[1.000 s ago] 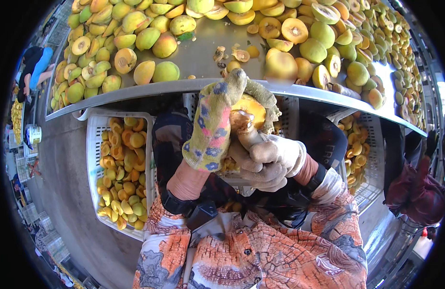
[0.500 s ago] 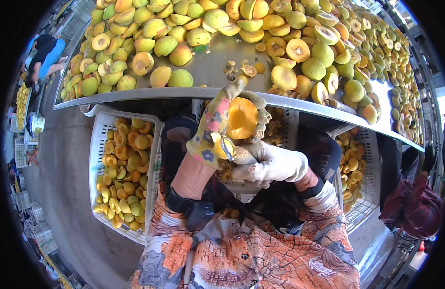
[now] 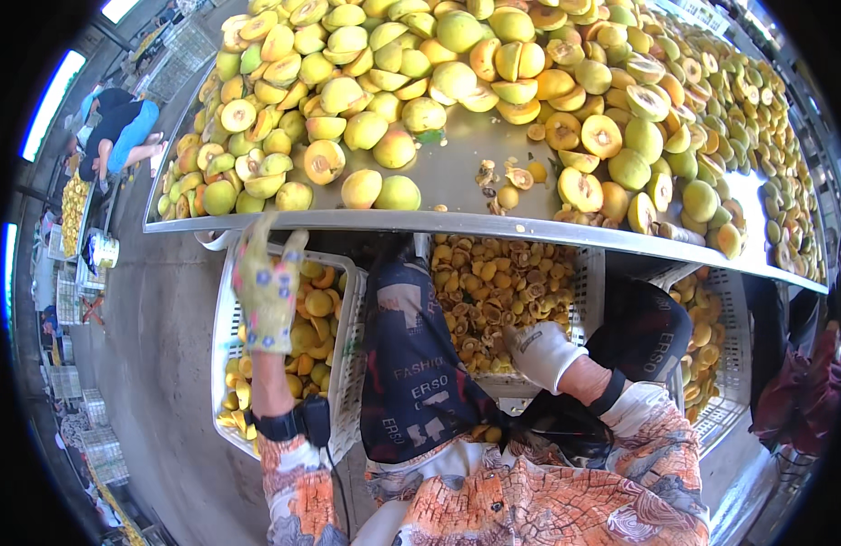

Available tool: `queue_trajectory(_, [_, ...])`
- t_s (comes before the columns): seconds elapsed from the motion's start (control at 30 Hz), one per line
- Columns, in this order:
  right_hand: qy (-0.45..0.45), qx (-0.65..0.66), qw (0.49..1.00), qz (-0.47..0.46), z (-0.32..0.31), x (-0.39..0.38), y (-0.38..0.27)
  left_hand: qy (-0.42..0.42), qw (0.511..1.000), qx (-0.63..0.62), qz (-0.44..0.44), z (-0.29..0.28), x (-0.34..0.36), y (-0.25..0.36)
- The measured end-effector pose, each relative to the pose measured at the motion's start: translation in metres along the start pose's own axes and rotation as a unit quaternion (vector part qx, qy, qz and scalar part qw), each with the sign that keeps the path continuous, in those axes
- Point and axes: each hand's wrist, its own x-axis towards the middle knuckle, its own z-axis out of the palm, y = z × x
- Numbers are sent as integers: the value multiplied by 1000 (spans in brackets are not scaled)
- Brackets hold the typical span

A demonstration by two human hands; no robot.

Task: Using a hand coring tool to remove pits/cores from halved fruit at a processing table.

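Note:
My left hand (image 3: 267,296), in a flower-patterned glove, is over the left white crate (image 3: 222,364), its fingers apart and nothing visible in them. Pitted yellow peach halves (image 3: 316,337) fill that crate. My right hand (image 3: 546,355), in a whitish glove, is low over the middle crate (image 3: 590,282), its fingers curled and pointing down. Whatever they hold is hidden. Inside the middle crate lie many brown pits and fruit scraps (image 3: 493,282). Whole and halved peaches (image 3: 366,126) are heaped on the metal table (image 3: 457,168) in front of me.
The table's raised metal rim (image 3: 393,221) runs across above the crates. Another crate (image 3: 725,318) of peach halves stands by my right knee. A person (image 3: 120,136) bends over at the far left, and a dark red sleeve (image 3: 798,400) shows at the right.
My hands were together over the middle crate, the left with a pitted peach half, the right with a metal loop tool. They have parted; the left moved over the left crate and no longer holds the half.

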Motion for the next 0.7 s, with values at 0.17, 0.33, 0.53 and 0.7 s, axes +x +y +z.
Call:
queue_trajectory(0.17, [176,144,974,7,-25,14,-11,-179,976,95,84,43,59,41])
queue_trajectory(0.33, [231,328,916,17,-39,1,-7,-151,858,-488,-42,77,71,26])
queue_trajectory(0.53, [273,520,809,-36,-84,-31,8,-187,608,-752,-176,45,33,92])
queue_trajectory(0.7, [355,567,741,-59,-102,-45,11,-215,640,-702,-224,50,-10,133])
